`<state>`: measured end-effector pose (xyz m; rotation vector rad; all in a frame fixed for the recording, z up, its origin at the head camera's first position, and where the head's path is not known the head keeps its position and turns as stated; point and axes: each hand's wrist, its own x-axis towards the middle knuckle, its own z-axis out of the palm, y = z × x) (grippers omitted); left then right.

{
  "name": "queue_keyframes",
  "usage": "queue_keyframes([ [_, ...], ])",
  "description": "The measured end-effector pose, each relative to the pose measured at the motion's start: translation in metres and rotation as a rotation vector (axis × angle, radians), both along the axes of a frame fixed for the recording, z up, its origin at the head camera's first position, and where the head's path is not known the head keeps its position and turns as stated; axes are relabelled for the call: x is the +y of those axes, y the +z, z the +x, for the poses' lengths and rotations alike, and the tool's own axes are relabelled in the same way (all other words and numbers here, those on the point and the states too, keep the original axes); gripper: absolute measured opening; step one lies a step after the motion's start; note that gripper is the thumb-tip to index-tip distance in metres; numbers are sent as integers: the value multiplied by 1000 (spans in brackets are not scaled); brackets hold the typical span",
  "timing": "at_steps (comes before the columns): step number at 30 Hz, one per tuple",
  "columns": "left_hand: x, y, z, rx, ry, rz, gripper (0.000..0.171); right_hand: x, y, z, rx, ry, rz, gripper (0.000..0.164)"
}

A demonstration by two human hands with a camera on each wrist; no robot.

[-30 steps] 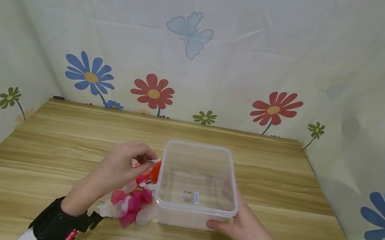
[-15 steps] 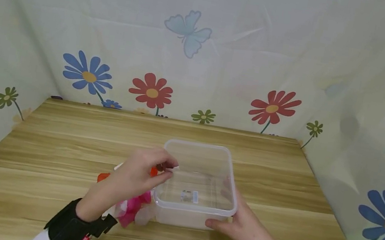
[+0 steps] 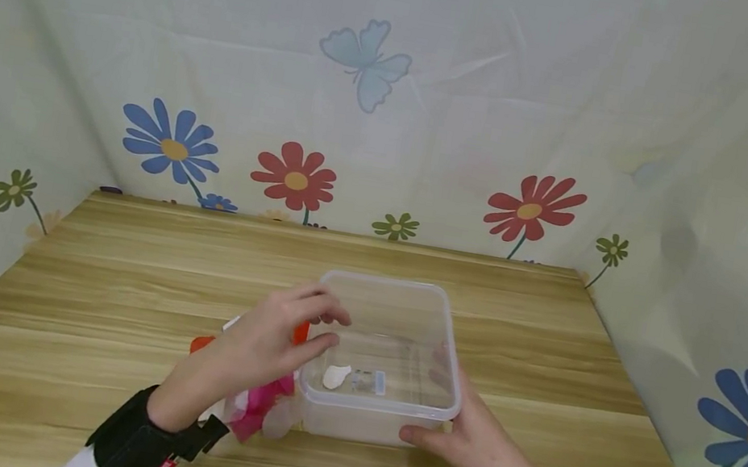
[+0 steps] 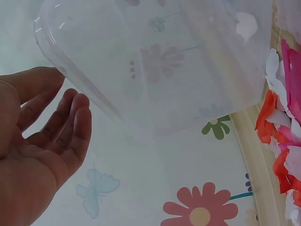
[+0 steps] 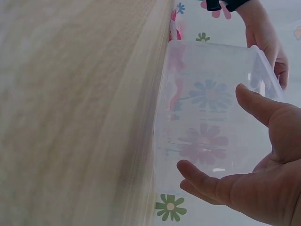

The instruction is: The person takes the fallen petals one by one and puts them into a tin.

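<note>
A clear plastic box (image 3: 388,425) stands on the wooden table with its top uncovered. Inside it, toward the left, is a white flower petal (image 3: 337,376); I cannot tell whether it lies on the bottom. My left hand (image 3: 262,338) hangs over the box's left rim, thumb and fingers parted and nothing between them. With thumb on the near side and fingers along the right side, my right hand (image 3: 474,437) holds the box at its near right corner. A pile of fabric-like petals (image 4: 289,136) in pink, white and orange lies left of the box, partly hidden by the left hand.
The wooden table (image 3: 193,262) runs back to a white curtain (image 3: 449,131) printed with flowers and a butterfly. Curtain also hangs along both sides. A small dark object (image 3: 111,189) sits at the table's far left corner.
My left hand has moved right from the petal pile to over the box and parted its fingers, letting go of a white petal, which is now inside. The right hand has stayed on the box.
</note>
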<state>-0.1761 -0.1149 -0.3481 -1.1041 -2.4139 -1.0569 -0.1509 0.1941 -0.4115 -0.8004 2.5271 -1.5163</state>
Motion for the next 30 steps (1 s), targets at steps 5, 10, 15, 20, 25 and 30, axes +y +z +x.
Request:
queue_keyframes([
  [5,-7,2,-2,-14,50,27,25,0,2,1,-21,3,0,120],
  [10,-16,3,-4,-40,76,8,25,-1,2,1,-27,11,-10,120],
  [15,-27,-1,-10,-29,114,-81,27,-1,1,0,-21,15,-14,120],
  [20,-40,-4,-14,-119,162,-213,36,-1,1,0,-16,8,4,118],
  [25,-50,-6,-14,-245,234,-366,40,-1,2,0,-18,11,5,118],
  [30,-52,-7,-13,-399,268,-470,31,0,1,0,-18,12,3,118],
])
